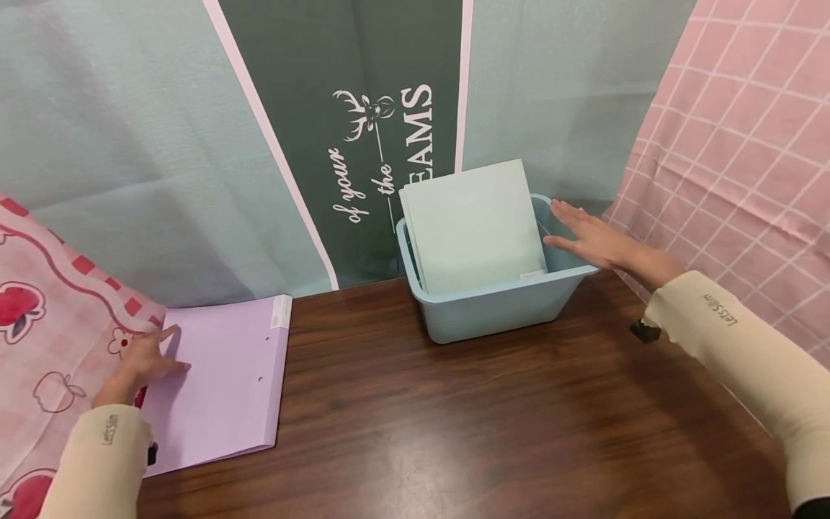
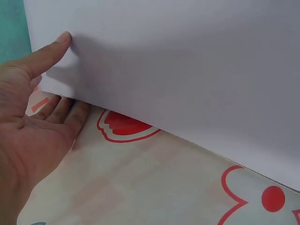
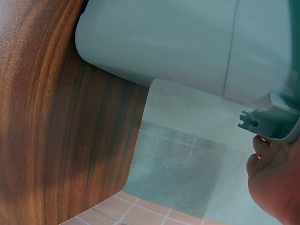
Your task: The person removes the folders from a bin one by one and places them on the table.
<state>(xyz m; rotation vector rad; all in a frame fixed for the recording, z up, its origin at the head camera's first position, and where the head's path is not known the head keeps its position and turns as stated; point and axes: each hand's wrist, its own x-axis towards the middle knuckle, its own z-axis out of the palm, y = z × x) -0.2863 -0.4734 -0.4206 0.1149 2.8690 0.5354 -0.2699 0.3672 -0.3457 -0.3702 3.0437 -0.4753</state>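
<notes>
My left hand (image 1: 145, 358) is at the left edge of a lilac file folder (image 1: 223, 382), which lies flat with a white label on its spine. In the left wrist view the thumb (image 2: 55, 49) rests on the cover, while other fingers (image 2: 77, 117) pass under the edge, partly hidden. A light blue plastic bin (image 1: 493, 311) stands at the back right. Pale green folders (image 1: 476, 227) lean inside it, sticking up above the rim. My right hand (image 1: 593, 241) is at the bin's right end, its fingers extended over the rim and the thumb spread apart.
The dark wood table (image 1: 389, 404) runs between folder and bin. Behind it hangs a grey-green curtain (image 1: 155, 144) with a dark printed panel. Pink cloths close the sides: an apple-patterned one (image 1: 58, 346) at left, a checked one (image 1: 746, 137) at right.
</notes>
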